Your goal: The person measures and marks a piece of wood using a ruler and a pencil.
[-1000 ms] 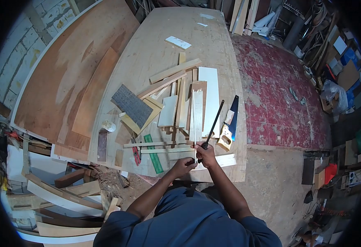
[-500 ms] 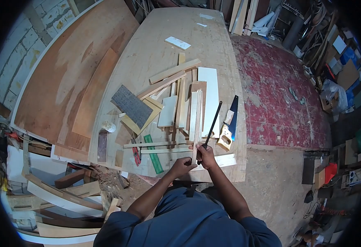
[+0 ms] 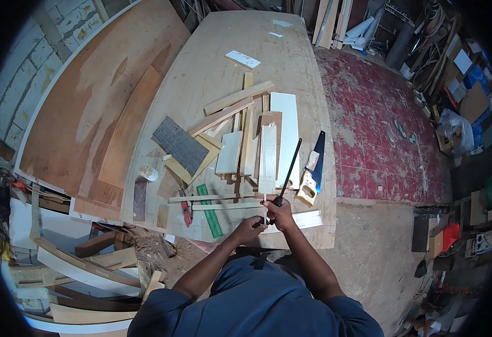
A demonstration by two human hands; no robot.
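Note:
My left hand (image 3: 250, 227) and my right hand (image 3: 281, 213) meet at the near edge of the plywood workbench (image 3: 212, 62). Together they grip the near end of a thin pale wood strip (image 3: 266, 168), which points away from me over the pile of offcuts. My right hand also holds a long black file (image 3: 290, 168) by its handle, slanting up and to the right. A handsaw with a blue blade (image 3: 315, 165) lies just right of the file.
Wood offcuts (image 3: 240, 135), a dark sanding sheet (image 3: 180, 144), a green ruler (image 3: 208, 209) and red pliers (image 3: 185, 209) lie on the bench. Large plywood sheets (image 3: 89, 95) lean at the left. Curved wood pieces (image 3: 83, 269) pile on the floor at lower left. Clutter lines the right wall.
The strip turned in my hands: edge-on a second ago, flatter half a second ago, edge-on again now. The file shifted slightly along with my right hand.

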